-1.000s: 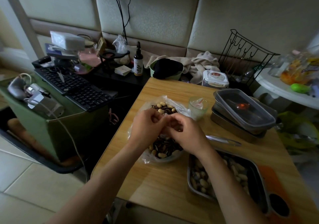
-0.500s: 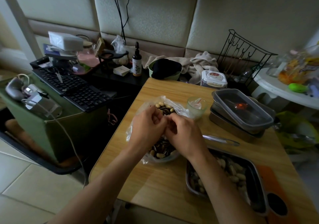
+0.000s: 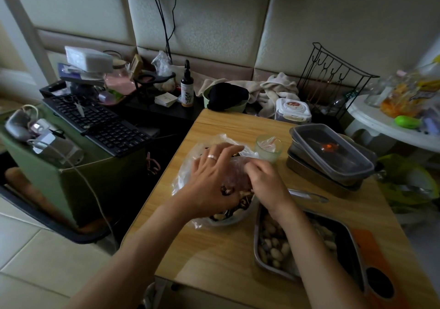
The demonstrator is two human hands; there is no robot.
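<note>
- Left hand [image 3: 214, 180]: over the bowl [image 3: 229, 223], fingers spread and nearly straight, laid flat on the plastic bag [image 3: 188, 165]. It grips nothing.
- Right hand [image 3: 267, 182]: at the right edge of the bowl, fingers curled. It appears to pinch a fold of the bag film drawn across the bowl's top.
- Plastic bag: it lines the bowl and spills out over its left and far sides. One flap lies stretched over the middle of the contents, under both hands.
- Contents: a mix of dark shells and pale nuts [image 3: 226, 214] shows at the near edge of the bowl, uncovered.
- Steel tray [image 3: 258, 258]: just right of the bowl and nearer the person, holding many peanuts [image 3: 273, 251].
- Metal utensil [image 3: 307, 195]: lying flat to the right of the bowl, untouched.
- Glass cup [image 3: 269, 150]: just behind the bowl on its right.
- Lidded container [image 3: 333, 151]: further right of the bowl, closed.
- Assessment: the work in hand looks like gathering the bag over the bowl. It is partly done, with one flap across and the near edge open. The bag mouth is not yet bunched or tied. The filled tray suggests that sorting is not finished.
</note>
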